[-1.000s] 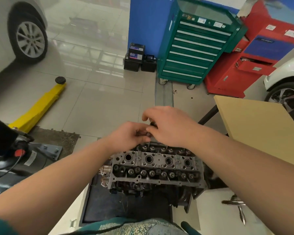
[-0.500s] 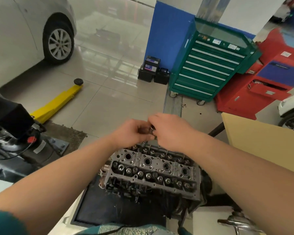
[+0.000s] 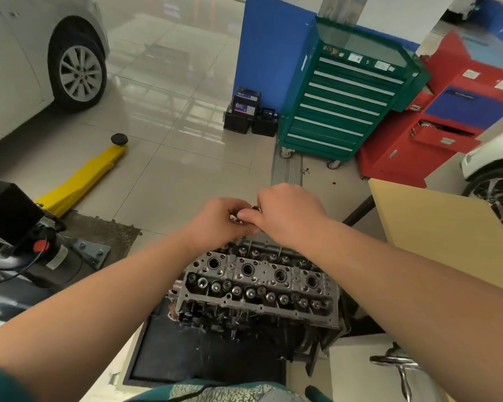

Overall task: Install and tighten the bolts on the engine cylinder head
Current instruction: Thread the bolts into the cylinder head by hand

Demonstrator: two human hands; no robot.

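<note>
A: Metal cylinder head sits on a dark mat, low centre, valve side up, bolt holes showing.

B: Hands?

A: Both raised above its far edge, touching each other. Left hand curled, pinching small metal bolts. Right hand curled too, fingertips on the same bolts.

B: How many?

A: Can't tell, mostly hidden.

B: Surroundings?

A: Green tool cabinet behind, red cabinet beside it, yellow lift arm on the floor at left, tan board at right.
</note>
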